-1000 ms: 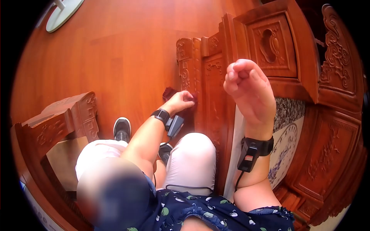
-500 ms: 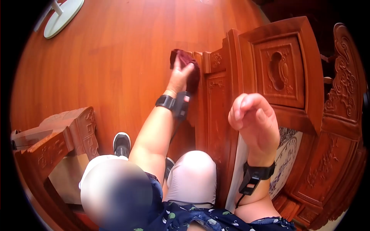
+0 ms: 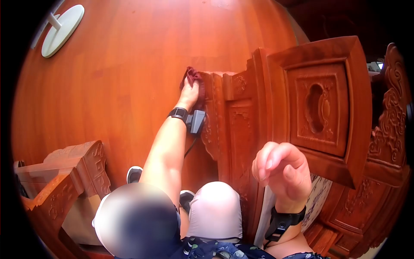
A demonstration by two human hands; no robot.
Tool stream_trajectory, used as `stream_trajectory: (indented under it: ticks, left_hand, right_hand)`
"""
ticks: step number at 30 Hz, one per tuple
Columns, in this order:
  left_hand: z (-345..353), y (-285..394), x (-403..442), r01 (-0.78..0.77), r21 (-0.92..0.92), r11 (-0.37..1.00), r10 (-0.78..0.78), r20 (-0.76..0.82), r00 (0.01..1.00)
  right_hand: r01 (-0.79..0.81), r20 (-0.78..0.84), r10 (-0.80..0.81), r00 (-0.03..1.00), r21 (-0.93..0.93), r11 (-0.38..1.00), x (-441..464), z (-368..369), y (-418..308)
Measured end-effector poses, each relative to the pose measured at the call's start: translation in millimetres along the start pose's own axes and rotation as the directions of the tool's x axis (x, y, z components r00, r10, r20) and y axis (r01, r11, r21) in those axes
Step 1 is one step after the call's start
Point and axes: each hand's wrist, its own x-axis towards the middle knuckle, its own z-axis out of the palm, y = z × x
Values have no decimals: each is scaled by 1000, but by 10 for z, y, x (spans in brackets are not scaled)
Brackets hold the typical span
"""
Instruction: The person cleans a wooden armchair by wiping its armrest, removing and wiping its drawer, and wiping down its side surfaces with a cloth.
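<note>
My left hand (image 3: 189, 96) is closed on a dark red cloth (image 3: 193, 75), which bunches up around the fingers. The cloth lies against the outer carved edge of a reddish-brown wooden cabinet (image 3: 241, 125), low down near the floor. Raised in front of the cabinet, my right hand (image 3: 284, 172) has its fingers loosely curled and the thumb apart, with nothing in it. Both wrists wear black straps with small devices.
A carved panel with a hollowed motif (image 3: 318, 108) tops the cabinet. Another carved wooden piece (image 3: 73, 168) stands at the left. A white round base (image 3: 64, 32) rests on the wooden floor (image 3: 125, 86). A patterned cushion (image 3: 319, 194) lies at the right.
My left hand and the cloth have shifted slightly left and down along the furniture's edge. My right hand sits lower in view, still curled. The whole view has tilted a little.
</note>
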Motion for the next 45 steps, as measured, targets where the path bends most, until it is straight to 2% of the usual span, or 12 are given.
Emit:
stream_trajectory:
  ticks: [5, 10, 13, 15, 17, 21, 26, 30, 33, 35, 38, 45]
  left_hand:
    - [-47, 258, 11, 426, -290, 857, -444, 4, 896]
    - [71, 114, -349, -37, -35, 999, 35, -36, 999]
    - [220, 148, -470, -428, 366, 826, 447, 37, 894]
    - [220, 73, -219, -465, 299, 833, 503, -57, 863]
    - [206, 30, 105, -66, 64, 996, 76, -172, 982]
    - [18, 450, 151, 442, -155, 884, -448, -4, 894]
    - [114, 106, -171, -7, 148, 989, 29, -147, 989]
    - [270, 44, -472, -457, 504, 733, 544, -30, 838]
    - [207, 58, -142, -408, 314, 857, 456, -96, 885]
    - [209, -9, 139, -85, 157, 984, 122, -240, 963]
    - [-11, 620, 6, 435, -212, 875, -430, 74, 900]
    - [232, 22, -489, -345, 458, 820, 433, -101, 896]
  right_hand:
    - [-23, 10, 22, 1000, 22, 999, 8, -6, -19]
    - [-13, 8, 13, 1000, 15, 1000, 8, 4, -8]
    - [-15, 14, 15, 1000, 13, 1000, 3, -5, -1]
    - [-28, 8, 28, 1000, 8, 1000, 1, -1, -10]
    - [-38, 0, 38, 999, 15, 999, 2, 0, -19]
    - [-46, 2, 45, 999, 59, 997, 8, -8, -35]
    - [-60, 3, 60, 998, 50, 997, 7, -6, -41]
    - [-61, -1, 61, 998, 40, 997, -4, 0, -28]
    - [-56, 0, 56, 998, 33, 998, 4, 5, -23]
    - [-59, 0, 59, 998, 30, 998, 8, 9, -27]
    - [-67, 2, 67, 998, 27, 997, -7, 7, -41]
    - [-77, 14, 77, 997, 17, 997, 2, 0, -39]
